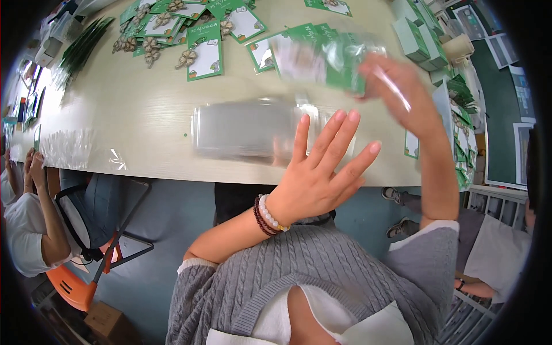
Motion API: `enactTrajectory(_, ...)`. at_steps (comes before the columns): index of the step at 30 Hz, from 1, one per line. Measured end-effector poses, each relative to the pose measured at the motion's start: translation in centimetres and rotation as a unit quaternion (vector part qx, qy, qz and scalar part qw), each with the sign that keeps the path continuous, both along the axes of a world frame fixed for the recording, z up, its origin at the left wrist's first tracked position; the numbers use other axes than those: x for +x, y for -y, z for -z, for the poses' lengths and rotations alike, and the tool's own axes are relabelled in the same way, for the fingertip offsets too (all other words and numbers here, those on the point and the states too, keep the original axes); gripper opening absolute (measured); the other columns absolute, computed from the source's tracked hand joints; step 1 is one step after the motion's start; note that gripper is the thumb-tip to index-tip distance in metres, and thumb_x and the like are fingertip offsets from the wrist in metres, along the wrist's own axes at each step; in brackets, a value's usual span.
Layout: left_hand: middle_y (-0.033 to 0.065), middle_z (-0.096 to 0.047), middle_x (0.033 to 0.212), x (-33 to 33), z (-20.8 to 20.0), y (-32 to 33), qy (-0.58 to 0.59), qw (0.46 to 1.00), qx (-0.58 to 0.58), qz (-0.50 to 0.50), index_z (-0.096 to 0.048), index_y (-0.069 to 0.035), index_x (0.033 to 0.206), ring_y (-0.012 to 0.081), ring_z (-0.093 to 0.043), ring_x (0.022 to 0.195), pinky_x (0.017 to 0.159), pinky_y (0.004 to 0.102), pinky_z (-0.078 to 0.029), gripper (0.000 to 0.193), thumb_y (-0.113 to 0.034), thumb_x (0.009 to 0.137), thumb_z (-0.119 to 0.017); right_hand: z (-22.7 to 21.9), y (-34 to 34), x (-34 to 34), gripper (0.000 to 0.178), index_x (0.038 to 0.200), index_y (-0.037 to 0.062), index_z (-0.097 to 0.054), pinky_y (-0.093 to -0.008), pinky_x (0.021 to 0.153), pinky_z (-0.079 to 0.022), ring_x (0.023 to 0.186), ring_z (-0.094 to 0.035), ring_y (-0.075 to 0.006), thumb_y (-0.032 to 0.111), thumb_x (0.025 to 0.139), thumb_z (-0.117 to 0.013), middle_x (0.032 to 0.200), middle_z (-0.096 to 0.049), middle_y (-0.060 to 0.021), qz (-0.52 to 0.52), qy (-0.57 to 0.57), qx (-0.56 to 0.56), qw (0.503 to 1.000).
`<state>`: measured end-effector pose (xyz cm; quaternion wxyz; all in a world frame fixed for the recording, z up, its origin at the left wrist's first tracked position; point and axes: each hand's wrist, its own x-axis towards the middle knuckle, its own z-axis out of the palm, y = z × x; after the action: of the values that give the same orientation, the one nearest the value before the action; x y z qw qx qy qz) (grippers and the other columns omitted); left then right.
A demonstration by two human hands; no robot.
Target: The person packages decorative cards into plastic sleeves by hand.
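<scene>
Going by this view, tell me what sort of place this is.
Probably a packing workroom: clear plastic bags and green-and-white cards with beige knotted charms lie on the table, and another person sits at the left.

Bright, glare on clear sleeves [247,129], upper right motion-blurred — dark rim

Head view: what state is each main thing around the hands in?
Bare left hand: spread open, apparently empty
Bare right hand: motion-blurred, grip unclear
Flat rectangular clear plastic bags: piled on the pale tabletop
Green-and-white rectangular cards with brown knotted charms: lying down, overlapping
White beaded bracelet: worn on the left wrist
</scene>
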<state>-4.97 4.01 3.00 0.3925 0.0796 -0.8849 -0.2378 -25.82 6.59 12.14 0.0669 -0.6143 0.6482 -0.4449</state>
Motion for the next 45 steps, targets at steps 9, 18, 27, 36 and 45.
enactTrajectory(9,0.0230,-0.027,0.149,1.1,-0.1,1.5,0.047,0.999,0.024,-0.012,-0.038,-0.016,0.142,0.0352,-0.028,0.138,0.108,0.0633,-0.015,0.075,-0.031,0.076,-0.070,-2.0,5.5,0.4,0.030,0.091,-0.0006,-0.052,-0.0299,0.075,-0.059,0.065,-0.049,-0.0073,0.028,0.099,-0.048,0.074,-0.041,0.0021,-0.078,0.209,0.276,0.935)
enactTrajectory(18,0.0203,-0.037,0.142,1.8,0.9,3.2,0.132,0.989,0.017,-0.061,-0.042,-0.006,0.137,0.0342,-0.035,0.133,0.109,0.0555,-0.021,0.065,-0.032,0.082,-0.065,0.5,13.9,-2.7,0.030,0.103,-0.0015,-0.060,-0.0251,0.059,-0.054,0.072,-0.068,-0.0169,0.026,0.095,-0.052,0.085,-0.066,-0.0088,-0.086,0.170,0.476,0.859)
enactTrajectory(27,0.0165,-0.048,0.132,2.4,2.5,4.1,0.206,0.977,-0.021,-0.054,-0.053,-0.004,0.122,0.0307,-0.043,0.126,0.106,0.0462,-0.034,0.054,-0.031,0.078,-0.068,1.3,25.6,-12.5,0.020,0.090,0.0067,-0.056,-0.0252,0.045,-0.047,0.050,-0.059,-0.0116,0.027,0.091,-0.059,0.064,-0.058,-0.0014,-0.018,-0.204,0.396,0.895)
enactTrajectory(36,0.0129,-0.054,0.126,2.6,3.1,4.9,0.190,0.979,-0.045,-0.059,-0.060,-0.002,0.109,0.0262,-0.048,0.121,0.102,0.0417,-0.037,0.035,-0.025,0.082,-0.062,5.4,35.1,1.1,0.065,0.105,-0.0058,-0.061,-0.0360,0.056,-0.052,0.066,-0.063,-0.0228,0.049,0.072,-0.075,0.079,-0.065,-0.0144,-0.035,-0.215,0.514,0.830)
enactTrajectory(45,0.0129,-0.054,0.126,2.4,2.9,5.0,0.186,0.981,-0.040,-0.045,-0.060,-0.003,0.109,0.0263,-0.049,0.121,0.102,0.0416,-0.036,0.035,-0.025,0.082,-0.062,8.6,36.4,-0.5,0.073,0.101,-0.0078,-0.063,-0.0348,0.056,-0.053,0.066,-0.065,-0.0262,0.054,0.066,-0.078,0.084,-0.066,-0.0184,0.000,-0.229,0.523,0.821)
